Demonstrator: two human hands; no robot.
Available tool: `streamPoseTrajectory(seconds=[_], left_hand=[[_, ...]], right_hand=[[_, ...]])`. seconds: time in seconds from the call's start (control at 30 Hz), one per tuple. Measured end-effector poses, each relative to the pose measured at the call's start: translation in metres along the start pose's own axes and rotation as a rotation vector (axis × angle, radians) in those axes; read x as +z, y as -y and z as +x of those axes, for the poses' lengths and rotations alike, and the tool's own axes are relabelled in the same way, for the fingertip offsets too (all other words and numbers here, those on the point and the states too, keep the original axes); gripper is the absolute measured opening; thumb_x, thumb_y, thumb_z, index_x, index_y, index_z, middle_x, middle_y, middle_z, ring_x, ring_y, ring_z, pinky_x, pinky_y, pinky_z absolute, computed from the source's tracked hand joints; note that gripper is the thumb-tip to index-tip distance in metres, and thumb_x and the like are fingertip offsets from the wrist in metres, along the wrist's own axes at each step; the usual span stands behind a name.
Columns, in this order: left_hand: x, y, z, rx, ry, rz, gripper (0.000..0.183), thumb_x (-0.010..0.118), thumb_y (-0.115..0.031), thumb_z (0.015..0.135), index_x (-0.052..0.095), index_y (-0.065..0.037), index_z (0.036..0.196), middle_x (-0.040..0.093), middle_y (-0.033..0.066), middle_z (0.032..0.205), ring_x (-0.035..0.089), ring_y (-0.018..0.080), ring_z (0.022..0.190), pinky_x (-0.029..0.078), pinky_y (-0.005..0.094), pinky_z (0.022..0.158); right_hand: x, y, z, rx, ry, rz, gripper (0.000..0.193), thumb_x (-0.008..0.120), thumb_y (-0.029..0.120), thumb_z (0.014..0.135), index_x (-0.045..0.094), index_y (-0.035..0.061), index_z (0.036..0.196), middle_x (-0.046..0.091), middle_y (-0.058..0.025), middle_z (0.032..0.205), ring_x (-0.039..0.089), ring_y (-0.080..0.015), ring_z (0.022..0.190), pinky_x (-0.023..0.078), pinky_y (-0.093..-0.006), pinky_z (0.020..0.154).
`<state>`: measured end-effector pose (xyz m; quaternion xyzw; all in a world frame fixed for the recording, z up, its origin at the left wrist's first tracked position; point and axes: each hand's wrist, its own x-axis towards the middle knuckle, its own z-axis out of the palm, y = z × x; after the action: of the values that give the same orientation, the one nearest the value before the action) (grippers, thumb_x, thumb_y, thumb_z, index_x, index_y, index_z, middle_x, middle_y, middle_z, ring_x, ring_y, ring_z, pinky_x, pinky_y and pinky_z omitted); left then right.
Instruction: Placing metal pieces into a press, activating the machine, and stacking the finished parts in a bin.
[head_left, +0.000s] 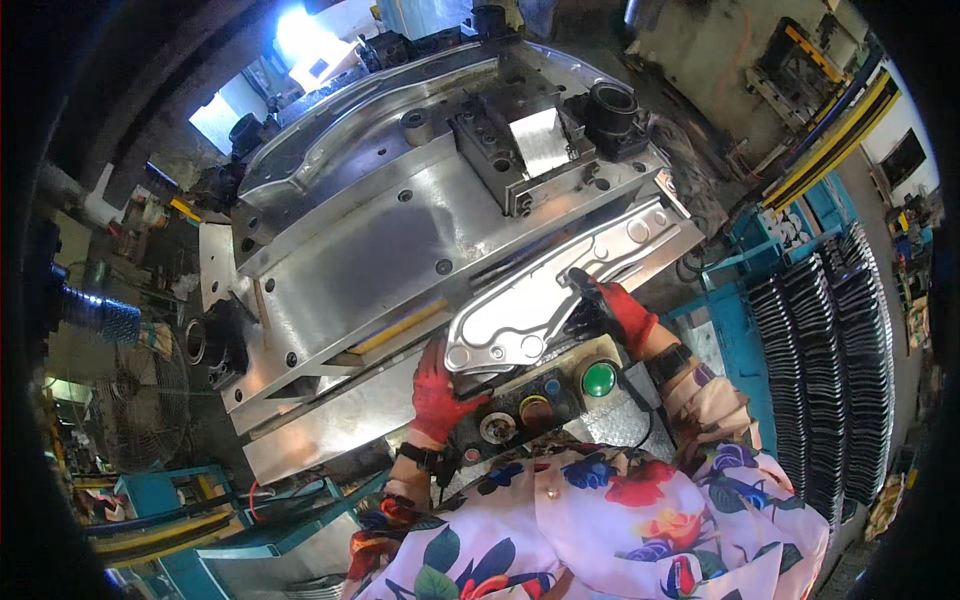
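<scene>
A shiny stamped sheet-metal panel (pixel 520 305), long and shaped with holes and raised ribs, lies tilted between my hands in front of the steel die. My left hand (pixel 437 398), in a red glove, grips the panel's left end, with the thumb spread out below it. Gloved in red and black, my right hand (pixel 612 308) is closed over the panel's lower edge near its middle, fingers curled onto the upper face. Just below the panel sits a control box with a large green button (pixel 599 379) and several smaller buttons.
The big steel die (pixel 360 270) fills the space ahead, with round guide bushings (pixel 612 105) at its corners. Rows of stacked metal panels (pixel 825 370) stand at the right by a teal frame (pixel 740 350). A fan (pixel 145 395) is at the left.
</scene>
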<state>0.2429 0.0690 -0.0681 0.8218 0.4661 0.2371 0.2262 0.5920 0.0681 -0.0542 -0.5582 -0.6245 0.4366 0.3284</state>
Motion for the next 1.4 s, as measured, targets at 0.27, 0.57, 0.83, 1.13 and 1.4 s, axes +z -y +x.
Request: streamPoseTrajectory(seconds=[0.27,0.57,0.83,1.13,1.4], left_hand=[[-0.005,-0.008,-0.029,-0.071,-0.079,-0.089,0.106,0.077,-0.041,0.054,0.022,0.004,0.132,0.033,0.0232,0.132,0.037,0.0376,0.118,0.034,0.0418,0.096],[-0.038,-0.037,-0.035,-0.019,-0.193,-0.109,0.099,0.077,-0.034,0.059,0.022,0.003,0.133,0.036,0.0229,0.13,0.041,0.0398,0.114,0.036,0.0407,0.095],[-0.029,-0.052,-0.059,-0.064,-0.166,-0.115,0.096,0.072,-0.041,0.064,0.023,0.004,0.132,0.036,0.0254,0.129,0.04,0.0386,0.115,0.034,0.0415,0.096],[-0.018,-0.051,-0.058,-0.095,-0.258,-0.217,0.088,0.069,-0.036,0.069,0.023,0.001,0.133,0.036,0.0222,0.131,0.041,0.0365,0.115,0.035,0.0399,0.095],[-0.057,-0.047,-0.061,-0.172,-0.204,-1.005,0.055,0.048,-0.011,0.086,0.025,0.0,0.135,0.036,0.0114,0.135,0.032,0.0179,0.124,0.023,0.0309,0.103]], right_hand=[[-0.035,0.023,-0.038,0.197,0.116,0.018,0.056,0.056,0.019,0.078,0.037,0.0085,0.129,0.056,-0.018,0.094,0.055,-0.0321,0.084,0.046,-0.0384,0.073],[-0.052,0.109,0.025,-0.422,0.099,-1.28,0.086,0.068,0.046,0.059,0.036,0.0025,0.126,0.041,-0.0229,0.123,0.037,-0.0363,0.117,0.023,-0.0474,0.101],[-0.064,0.112,0.043,-0.572,0.194,-1.2,0.092,0.074,0.045,0.051,0.038,-0.0011,0.121,0.043,-0.0223,0.116,0.04,-0.036,0.111,0.029,-0.0458,0.097],[-0.075,0.122,0.021,-0.653,0.058,-1.088,0.091,0.076,0.041,0.049,0.039,0.0007,0.121,0.041,-0.0211,0.119,0.037,-0.0388,0.113,0.03,-0.0471,0.097],[-0.071,0.171,-0.01,-0.829,-0.067,-1.099,0.09,0.077,0.035,0.044,0.04,0.0021,0.12,0.04,-0.0184,0.119,0.039,-0.0373,0.113,0.031,-0.0487,0.096]])
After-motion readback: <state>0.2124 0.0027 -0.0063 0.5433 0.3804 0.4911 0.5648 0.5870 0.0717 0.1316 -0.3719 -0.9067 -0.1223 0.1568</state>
